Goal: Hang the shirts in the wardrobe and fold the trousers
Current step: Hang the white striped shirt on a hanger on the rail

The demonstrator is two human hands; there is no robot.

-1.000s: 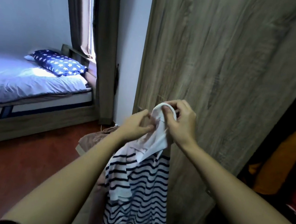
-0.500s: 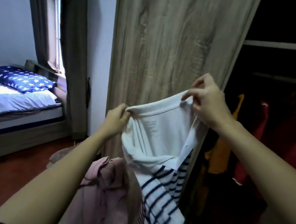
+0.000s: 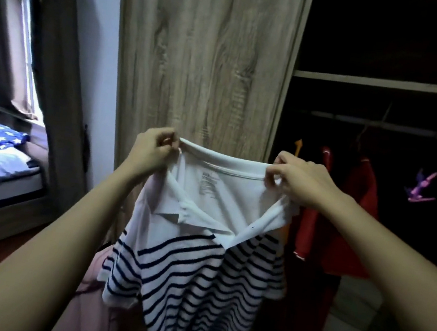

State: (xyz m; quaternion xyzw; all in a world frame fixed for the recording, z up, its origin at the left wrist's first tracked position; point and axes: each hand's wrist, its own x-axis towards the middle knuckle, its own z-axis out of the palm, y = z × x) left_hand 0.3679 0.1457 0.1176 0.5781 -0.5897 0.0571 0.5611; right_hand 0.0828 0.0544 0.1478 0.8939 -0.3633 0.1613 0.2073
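Polo shirt (image 3: 198,268): white collar and yoke, navy horizontal stripes from chest down, printed neck label inside; held up spread before the wood-grain wardrobe door (image 3: 206,61); left hand (image 3: 152,151) pinches one end of the collar, right hand (image 3: 301,180) pinches the other, fingers curled tight on the fabric; body hangs loose below; red garments (image 3: 343,223) on the rail (image 3: 392,127) behind; pink cloth (image 3: 94,299) beneath.

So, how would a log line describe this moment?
left hand: pinches collar | right hand: pinches collar | striped shirt: held up, spread | wardrobe: open, red garments hanging inside
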